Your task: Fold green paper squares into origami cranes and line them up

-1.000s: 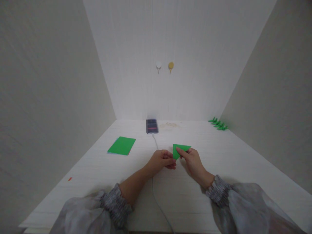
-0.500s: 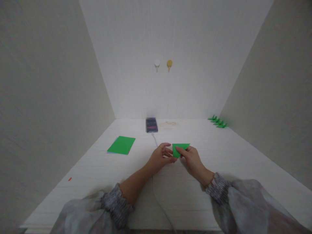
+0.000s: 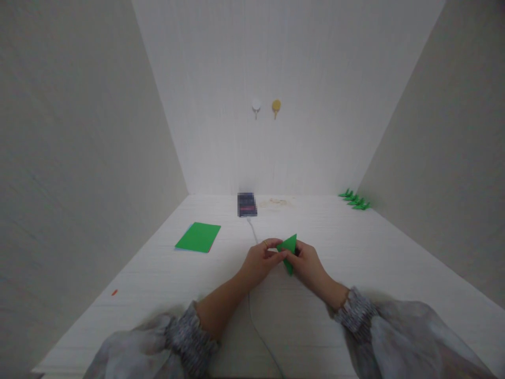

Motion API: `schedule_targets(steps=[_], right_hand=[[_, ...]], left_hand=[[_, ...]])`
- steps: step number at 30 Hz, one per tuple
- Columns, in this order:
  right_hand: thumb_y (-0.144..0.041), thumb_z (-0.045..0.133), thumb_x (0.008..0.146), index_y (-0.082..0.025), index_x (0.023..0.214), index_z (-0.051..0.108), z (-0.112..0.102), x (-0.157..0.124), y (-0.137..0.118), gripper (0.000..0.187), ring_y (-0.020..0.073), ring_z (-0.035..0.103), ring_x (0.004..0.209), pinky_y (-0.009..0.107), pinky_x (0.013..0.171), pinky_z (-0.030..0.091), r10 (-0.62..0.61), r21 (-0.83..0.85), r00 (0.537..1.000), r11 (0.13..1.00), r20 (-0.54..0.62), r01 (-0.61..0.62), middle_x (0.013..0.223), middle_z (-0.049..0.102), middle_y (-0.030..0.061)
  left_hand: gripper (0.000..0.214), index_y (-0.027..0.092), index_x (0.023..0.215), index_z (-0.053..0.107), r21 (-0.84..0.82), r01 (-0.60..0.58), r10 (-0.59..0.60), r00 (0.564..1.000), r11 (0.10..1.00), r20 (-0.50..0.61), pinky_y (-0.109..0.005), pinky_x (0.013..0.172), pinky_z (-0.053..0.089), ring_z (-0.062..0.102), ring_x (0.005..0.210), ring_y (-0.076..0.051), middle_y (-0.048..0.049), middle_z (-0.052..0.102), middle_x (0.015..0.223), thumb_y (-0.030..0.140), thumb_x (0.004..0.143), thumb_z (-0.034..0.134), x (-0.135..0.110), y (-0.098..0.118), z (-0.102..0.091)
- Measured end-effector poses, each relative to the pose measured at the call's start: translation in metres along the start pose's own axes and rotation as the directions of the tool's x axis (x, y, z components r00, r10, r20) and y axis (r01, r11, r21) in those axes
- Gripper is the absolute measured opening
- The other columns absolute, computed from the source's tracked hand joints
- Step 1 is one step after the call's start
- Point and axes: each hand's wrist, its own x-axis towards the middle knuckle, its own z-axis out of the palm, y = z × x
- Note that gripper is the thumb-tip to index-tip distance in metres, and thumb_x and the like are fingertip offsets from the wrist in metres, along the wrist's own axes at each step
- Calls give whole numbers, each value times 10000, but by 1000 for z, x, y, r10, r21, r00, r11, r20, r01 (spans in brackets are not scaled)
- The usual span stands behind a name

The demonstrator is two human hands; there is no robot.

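A small folded piece of green paper (image 3: 290, 243), triangular in outline, is held between my two hands above the white table. My left hand (image 3: 263, 261) pinches its left corner between thumb and fingers. On the other side my right hand (image 3: 310, 261) grips the paper, its thumb lying across the front near the left thumb. One point of the triangle stands up and another hangs below the thumbs. The fingers partly cover the middle of the paper.
A stack of square paper, green on top (image 3: 198, 237), lies on the table (image 3: 158, 316) to the left. Further back is a blurred dark device (image 3: 246, 205) with a white cable (image 3: 258, 329) running toward me. Several green folded paper pieces (image 3: 355, 200) line the right wall. An orange scrap (image 3: 114, 292) lies left.
The green paper has been turned so that a point faces up. My left hand, open beside it before, has closed on its left corner. The view has shifted slightly.
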Motion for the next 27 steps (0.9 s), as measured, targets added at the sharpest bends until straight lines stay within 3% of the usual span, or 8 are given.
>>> schedule_targets(steps=[7,12,17,22,27], right_hand=[[-175,475,696,-167,790,586,-4,0,-10,145,181,549,671,270,587,387,-122,-131,990,983,70,130,741,634,53],[-142,505,667,-176,816,559,-3,-1,-15,161,185,566,700,259,593,394,-102,-170,989,978,110,119,778,637,55],[-143,547,656,-175,902,528,-1,-2,-18,250,181,568,749,268,635,407,-77,-162,988,982,131,98,839,626,51],[-187,560,686,-180,967,497,3,-2,-13,288,169,561,796,281,677,421,-111,55,973,993,201,102,906,609,46],[-292,559,718,-174,925,510,6,0,-5,243,132,540,693,252,599,412,-95,344,960,939,265,-2,778,582,13]], left_hand=[[450,162,1039,504,-182,36,-29,999,983,40,-260,651,475,602,718,-136,-102,589,1040,294,633,647,2,2,7],[466,163,1048,485,-185,44,-30,996,982,79,-293,709,474,614,788,-176,-113,600,1043,297,634,651,3,4,7],[473,179,1050,495,-151,13,-5,999,988,51,-305,746,462,611,825,-191,-93,629,992,307,624,658,6,2,5],[421,165,1003,523,-237,47,-45,999,970,11,-283,679,474,621,737,-171,-65,663,857,312,630,649,6,2,2],[392,129,979,538,-379,139,-150,989,915,-1,-302,703,487,621,691,-152,-58,664,774,299,643,645,3,6,-6]])
